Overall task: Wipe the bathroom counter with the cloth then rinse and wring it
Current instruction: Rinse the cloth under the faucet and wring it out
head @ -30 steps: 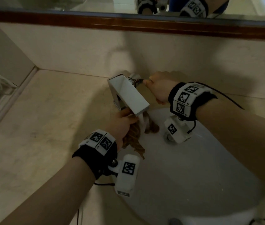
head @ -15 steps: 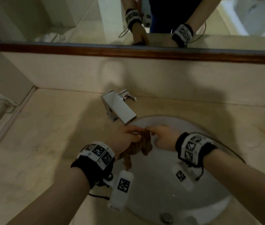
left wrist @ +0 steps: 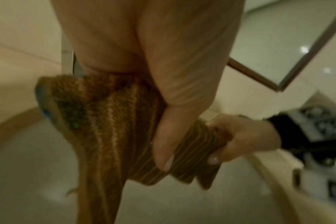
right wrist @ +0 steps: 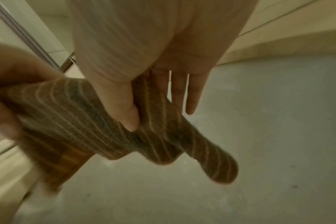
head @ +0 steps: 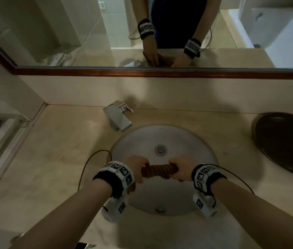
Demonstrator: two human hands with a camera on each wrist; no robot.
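Note:
A brown striped cloth [head: 157,171] is rolled into a tight rope and held level over the white sink basin [head: 192,141]. My left hand [head: 136,167] grips its left end, and a loose tail of the cloth [left wrist: 98,174] hangs down below the fist. My right hand [head: 181,168] grips the right end, thumb pressed into the cloth [right wrist: 125,133], whose short end sticks out past the fingers. The chrome tap [head: 117,116] stands at the basin's back left; no water shows under its spout. The beige counter [head: 55,144] surrounds the basin.
A dark round tray [head: 286,142] lies on the counter at the right. A mirror with a brown frame [head: 160,72] runs along the back wall. A glass panel with a metal rail [head: 0,139] borders the counter's left edge. The drain [head: 160,150] sits mid-basin.
My right hand left the tap handle and took the cloth's other end. Both hands drew back from under the spout towards the basin's front, and the cloth is now twisted between them.

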